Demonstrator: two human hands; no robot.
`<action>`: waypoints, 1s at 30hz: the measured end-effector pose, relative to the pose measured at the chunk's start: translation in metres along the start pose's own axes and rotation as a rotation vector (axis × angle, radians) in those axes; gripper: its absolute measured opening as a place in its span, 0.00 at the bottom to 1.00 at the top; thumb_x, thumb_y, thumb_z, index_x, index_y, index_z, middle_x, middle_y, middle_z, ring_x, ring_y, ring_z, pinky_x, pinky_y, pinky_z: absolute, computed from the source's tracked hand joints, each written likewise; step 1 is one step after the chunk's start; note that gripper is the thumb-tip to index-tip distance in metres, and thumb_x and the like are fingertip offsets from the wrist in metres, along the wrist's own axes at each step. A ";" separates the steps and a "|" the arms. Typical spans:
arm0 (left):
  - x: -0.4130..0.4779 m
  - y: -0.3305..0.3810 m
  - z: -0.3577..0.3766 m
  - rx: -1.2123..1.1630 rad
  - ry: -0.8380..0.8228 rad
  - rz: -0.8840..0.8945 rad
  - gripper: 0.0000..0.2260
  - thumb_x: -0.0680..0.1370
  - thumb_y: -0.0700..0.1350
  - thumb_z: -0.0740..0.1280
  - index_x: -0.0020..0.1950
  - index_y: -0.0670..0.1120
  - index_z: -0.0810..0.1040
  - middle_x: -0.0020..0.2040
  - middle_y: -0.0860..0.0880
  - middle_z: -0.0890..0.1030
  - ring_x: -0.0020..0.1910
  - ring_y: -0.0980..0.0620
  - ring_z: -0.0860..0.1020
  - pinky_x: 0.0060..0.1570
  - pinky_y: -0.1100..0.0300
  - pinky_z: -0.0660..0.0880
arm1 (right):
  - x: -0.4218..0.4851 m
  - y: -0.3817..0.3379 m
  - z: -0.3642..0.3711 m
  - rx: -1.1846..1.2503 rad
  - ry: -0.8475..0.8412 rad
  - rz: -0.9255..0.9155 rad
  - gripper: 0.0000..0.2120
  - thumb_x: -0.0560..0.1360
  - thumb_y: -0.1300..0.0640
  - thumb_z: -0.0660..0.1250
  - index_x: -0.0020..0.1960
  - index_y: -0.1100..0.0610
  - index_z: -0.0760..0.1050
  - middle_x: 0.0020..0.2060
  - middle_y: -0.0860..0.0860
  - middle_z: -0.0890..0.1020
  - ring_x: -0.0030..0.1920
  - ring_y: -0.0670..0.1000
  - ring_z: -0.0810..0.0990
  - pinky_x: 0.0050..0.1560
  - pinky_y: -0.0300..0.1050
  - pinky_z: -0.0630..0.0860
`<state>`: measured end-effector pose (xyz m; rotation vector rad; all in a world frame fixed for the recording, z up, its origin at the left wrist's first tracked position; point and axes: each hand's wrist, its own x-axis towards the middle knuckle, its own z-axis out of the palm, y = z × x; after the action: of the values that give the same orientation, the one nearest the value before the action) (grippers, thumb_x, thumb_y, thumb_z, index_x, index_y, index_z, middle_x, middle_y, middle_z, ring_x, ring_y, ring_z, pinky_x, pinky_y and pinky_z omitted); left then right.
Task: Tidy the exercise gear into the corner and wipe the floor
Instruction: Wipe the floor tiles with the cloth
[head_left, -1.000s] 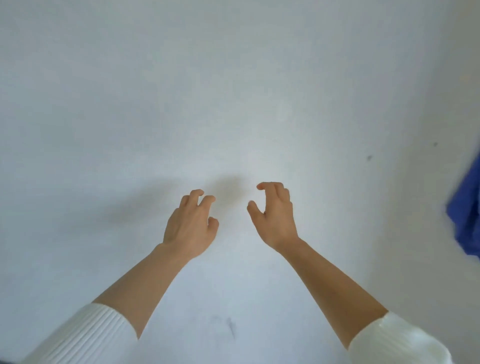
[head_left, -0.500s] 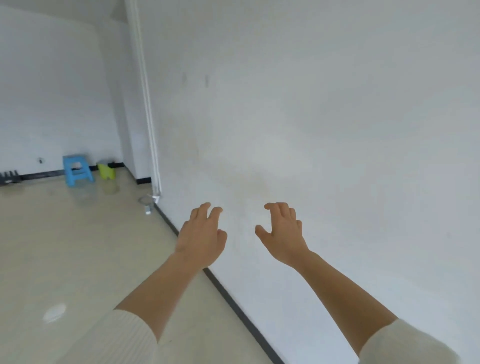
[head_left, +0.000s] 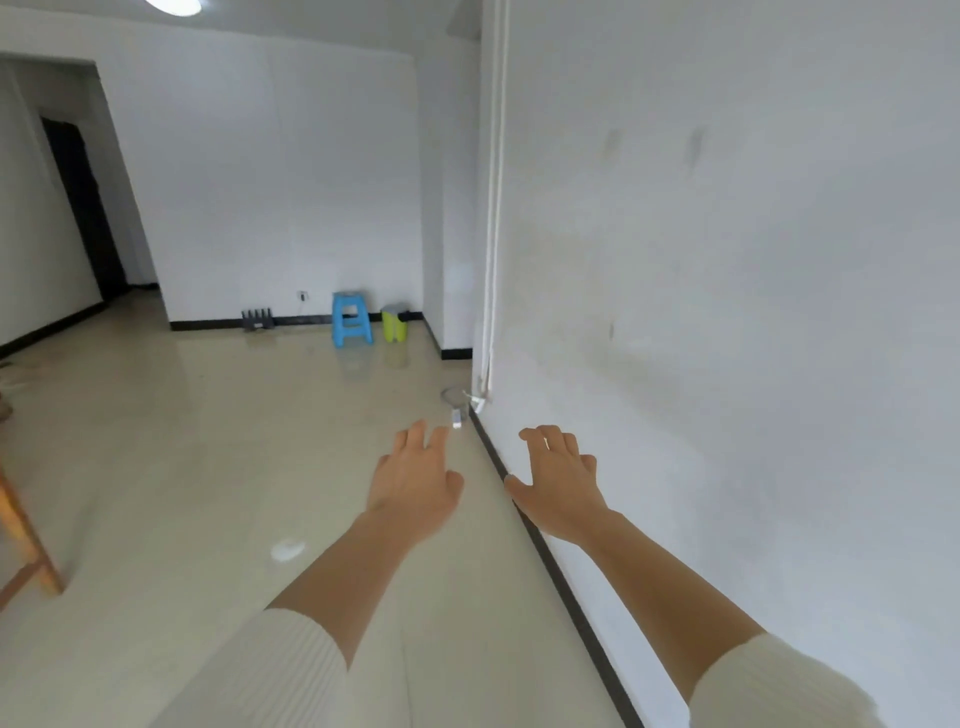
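floor (head_left: 156, 467): glossy beige tile w/ glare

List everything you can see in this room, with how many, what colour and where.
Stool: one, blue, by the far wall.
Bin: one, yellow-green, just right of the stool.
Rack: one, dark, against the far wall, left of the stool.
Pipe: one, white, down the right wall's edge.
Wooden frame: one, light brown, left edge, partly in view.
Doorway: one, dark, far left.
Skirting: black, along the walls' foot.
Floor: beige, glossy.
Left hand: bare, open, over the floor, holding nothing.
Right hand: bare, open, near the skirting, holding nothing.
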<state>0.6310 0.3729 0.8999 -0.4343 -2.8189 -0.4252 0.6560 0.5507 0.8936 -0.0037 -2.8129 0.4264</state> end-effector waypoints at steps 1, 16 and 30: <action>0.017 -0.020 0.003 0.003 0.003 -0.023 0.25 0.78 0.49 0.58 0.75 0.48 0.59 0.74 0.47 0.59 0.72 0.47 0.59 0.66 0.50 0.65 | 0.024 -0.011 0.013 0.000 -0.017 -0.016 0.27 0.76 0.48 0.60 0.72 0.54 0.60 0.69 0.51 0.63 0.69 0.53 0.60 0.65 0.51 0.60; 0.312 -0.369 0.031 0.121 -0.048 -0.135 0.25 0.79 0.49 0.56 0.75 0.48 0.58 0.76 0.45 0.57 0.73 0.46 0.57 0.67 0.50 0.64 | 0.402 -0.209 0.233 -0.006 -0.155 -0.076 0.30 0.77 0.46 0.60 0.75 0.52 0.55 0.73 0.50 0.60 0.73 0.54 0.56 0.69 0.56 0.57; 0.613 -0.605 0.105 0.162 -0.067 -0.241 0.27 0.79 0.50 0.56 0.77 0.48 0.52 0.78 0.44 0.50 0.76 0.45 0.51 0.70 0.49 0.60 | 0.767 -0.288 0.394 -0.120 -0.190 -0.195 0.32 0.76 0.42 0.59 0.76 0.51 0.53 0.75 0.51 0.57 0.74 0.54 0.56 0.69 0.57 0.59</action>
<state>-0.1536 0.0086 0.8339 -0.0771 -2.9530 -0.2292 -0.1800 0.1967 0.8386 0.2981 -2.9825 0.2221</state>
